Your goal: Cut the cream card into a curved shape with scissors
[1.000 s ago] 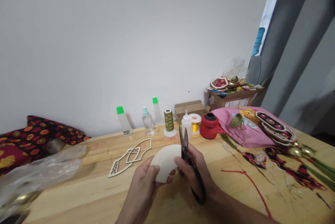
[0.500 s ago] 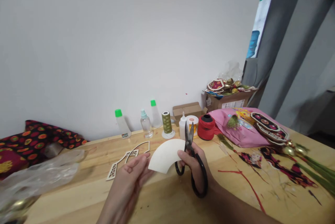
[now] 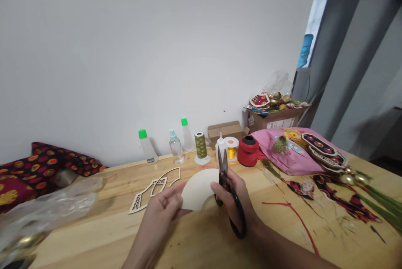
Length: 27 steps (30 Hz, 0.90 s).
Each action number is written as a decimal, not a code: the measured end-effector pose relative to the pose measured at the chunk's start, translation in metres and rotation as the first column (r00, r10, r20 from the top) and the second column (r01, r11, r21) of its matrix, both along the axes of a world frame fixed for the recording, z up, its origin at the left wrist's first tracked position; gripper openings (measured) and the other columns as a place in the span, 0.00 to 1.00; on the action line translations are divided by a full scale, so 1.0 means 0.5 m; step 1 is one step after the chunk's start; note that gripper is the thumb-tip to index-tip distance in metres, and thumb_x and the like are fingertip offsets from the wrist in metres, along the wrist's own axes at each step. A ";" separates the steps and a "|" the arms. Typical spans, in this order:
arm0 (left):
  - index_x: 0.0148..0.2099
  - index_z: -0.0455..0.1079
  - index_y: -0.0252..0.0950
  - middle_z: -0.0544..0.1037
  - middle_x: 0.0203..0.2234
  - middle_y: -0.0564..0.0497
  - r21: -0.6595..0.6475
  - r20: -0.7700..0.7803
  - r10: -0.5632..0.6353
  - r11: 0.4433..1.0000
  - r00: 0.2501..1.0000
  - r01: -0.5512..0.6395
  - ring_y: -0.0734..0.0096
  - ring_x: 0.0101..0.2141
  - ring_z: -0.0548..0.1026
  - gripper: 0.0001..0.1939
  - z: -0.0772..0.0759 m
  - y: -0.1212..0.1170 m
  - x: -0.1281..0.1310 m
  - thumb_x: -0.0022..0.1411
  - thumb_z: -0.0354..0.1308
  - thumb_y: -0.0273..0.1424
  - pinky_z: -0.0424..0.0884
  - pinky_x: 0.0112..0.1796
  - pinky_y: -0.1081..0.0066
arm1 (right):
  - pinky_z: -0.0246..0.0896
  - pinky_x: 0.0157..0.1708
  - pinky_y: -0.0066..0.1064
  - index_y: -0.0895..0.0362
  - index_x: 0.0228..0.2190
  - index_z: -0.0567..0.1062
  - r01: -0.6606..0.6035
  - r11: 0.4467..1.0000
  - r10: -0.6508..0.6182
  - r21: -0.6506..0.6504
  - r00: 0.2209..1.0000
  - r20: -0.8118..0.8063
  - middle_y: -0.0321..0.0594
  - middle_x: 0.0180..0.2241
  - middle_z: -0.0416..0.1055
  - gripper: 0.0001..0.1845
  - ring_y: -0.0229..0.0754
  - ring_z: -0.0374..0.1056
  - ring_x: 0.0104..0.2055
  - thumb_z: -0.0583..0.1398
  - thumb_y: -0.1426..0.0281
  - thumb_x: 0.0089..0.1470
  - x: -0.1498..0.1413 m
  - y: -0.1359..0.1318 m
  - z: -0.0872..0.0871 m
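Observation:
A cream fan-shaped piece of card (image 3: pixel 200 189) is held up between both hands above the wooden table. My left hand (image 3: pixel 165 204) pinches its lower left end between thumb and fingers. My right hand (image 3: pixel 234 195) grips black-handled scissors (image 3: pixel 223 168), blades upward and slightly apart, while its thumb presses on the card's right end. The blades rise beside the card's right edge; part of that end is hidden behind the hand. Just past my left hand lie thin wooden cut-out frames (image 3: pixel 136 203) with lattice corners, overlapping on the table.
Along the wall stand green-capped bottles (image 3: pixel 147 147), an olive thread spool (image 3: pixel 200 146), a white squeeze bottle (image 3: pixel 220 145) and a red thread cone (image 3: pixel 248 151). A pink bag (image 3: pixel 273 160) and fabric scraps lie right; plastic wrap (image 3: pixel 63 202) lies left. A filled carton (image 3: pixel 276 120) stands behind.
The card has tilted and turned slightly, and my left hand has come further onto its lower left end. The scissors have shifted a little left and lower with my right hand.

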<state>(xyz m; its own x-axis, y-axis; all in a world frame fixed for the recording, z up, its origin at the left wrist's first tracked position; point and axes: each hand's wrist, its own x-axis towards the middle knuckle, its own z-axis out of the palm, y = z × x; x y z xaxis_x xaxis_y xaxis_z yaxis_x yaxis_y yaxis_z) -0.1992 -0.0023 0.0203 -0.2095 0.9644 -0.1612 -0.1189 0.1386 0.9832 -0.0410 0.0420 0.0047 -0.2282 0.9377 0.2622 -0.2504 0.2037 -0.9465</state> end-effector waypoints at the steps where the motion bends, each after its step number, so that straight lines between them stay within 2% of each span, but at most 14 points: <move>1: 0.41 0.70 0.33 0.79 0.29 0.48 -0.002 0.048 0.063 0.998 0.997 -0.063 0.69 0.29 0.75 0.15 0.000 0.000 -0.005 0.47 0.58 0.27 0.71 0.31 0.72 | 0.48 0.18 0.23 0.56 0.25 0.60 0.003 1.000 -0.003 -0.003 1.000 -0.003 0.28 0.19 0.55 0.10 0.32 0.52 0.20 0.58 0.66 0.44 0.001 0.000 0.001; 3: 0.41 0.69 0.33 0.79 0.31 0.46 0.000 0.088 0.202 0.979 0.975 -0.203 0.69 0.32 0.76 0.16 0.001 0.001 -0.010 0.46 0.59 0.25 0.70 0.35 0.72 | 0.48 0.18 0.24 0.56 0.25 0.60 0.007 1.000 -0.007 -0.010 1.000 -0.008 0.28 0.18 0.55 0.10 0.32 0.52 0.19 0.58 0.66 0.45 0.003 0.001 0.003; 5: 0.39 0.70 0.32 0.79 0.30 0.46 0.004 0.073 0.263 0.964 0.962 -0.264 0.70 0.31 0.76 0.14 0.004 0.002 -0.006 0.45 0.60 0.25 0.70 0.35 0.74 | 0.48 0.17 0.24 0.56 0.25 0.60 0.004 1.000 -0.004 -0.021 1.000 -0.013 0.28 0.18 0.55 0.09 0.32 0.52 0.19 0.57 0.67 0.45 0.003 0.001 0.004; 9: 0.38 0.71 0.33 0.79 0.28 0.48 0.020 -0.031 0.153 0.988 0.988 -0.152 0.72 0.28 0.75 0.15 0.011 0.000 0.019 0.46 0.61 0.33 0.70 0.29 0.77 | 0.48 0.17 0.23 0.56 0.25 0.61 -0.050 0.999 0.050 -0.018 0.999 -0.012 0.28 0.18 0.55 0.09 0.31 0.52 0.19 0.58 0.67 0.44 -0.001 -0.003 0.006; 12: 0.36 0.73 0.32 0.79 0.24 0.49 0.034 -0.079 0.090 0.996 0.993 -0.088 0.72 0.24 0.74 0.15 0.005 -0.001 0.028 0.45 0.61 0.35 0.68 0.25 0.77 | 0.48 0.19 0.23 0.57 0.26 0.62 -0.120 0.993 0.120 -0.005 0.993 -0.016 0.29 0.20 0.56 0.10 0.32 0.53 0.21 0.58 0.66 0.44 -0.006 -0.008 0.004; 19: 0.29 0.74 0.32 0.73 0.12 0.54 0.036 -0.092 0.053 0.998 0.994 -0.050 0.77 0.13 0.66 0.12 -0.015 0.004 0.023 0.42 0.62 0.34 0.64 0.17 0.77 | 0.48 0.20 0.23 0.57 0.26 0.64 -0.134 0.987 0.133 0.084 0.991 0.020 0.29 0.21 0.56 0.07 0.31 0.53 0.22 0.58 0.69 0.43 -0.009 -0.014 -0.002; 23: 0.31 0.74 0.32 0.75 0.15 0.53 0.072 -0.104 0.083 0.995 0.991 -0.075 0.76 0.15 0.68 0.12 -0.008 0.001 0.032 0.41 0.62 0.32 0.65 0.18 0.77 | 0.51 0.23 0.24 0.58 0.27 0.64 -0.148 0.988 0.148 0.039 0.989 0.019 0.31 0.22 0.59 0.08 0.33 0.56 0.24 0.58 0.67 0.44 -0.009 -0.010 -0.007; 27: 0.32 0.74 0.33 0.77 0.19 0.52 0.100 -0.095 0.066 0.993 0.993 -0.056 0.75 0.19 0.71 0.11 -0.003 -0.004 0.031 0.42 0.61 0.32 0.66 0.21 0.77 | 0.49 0.20 0.24 0.58 0.26 0.63 -0.137 0.991 0.137 0.004 0.991 -0.003 0.30 0.20 0.57 0.10 0.32 0.53 0.22 0.58 0.66 0.44 -0.007 -0.007 -0.005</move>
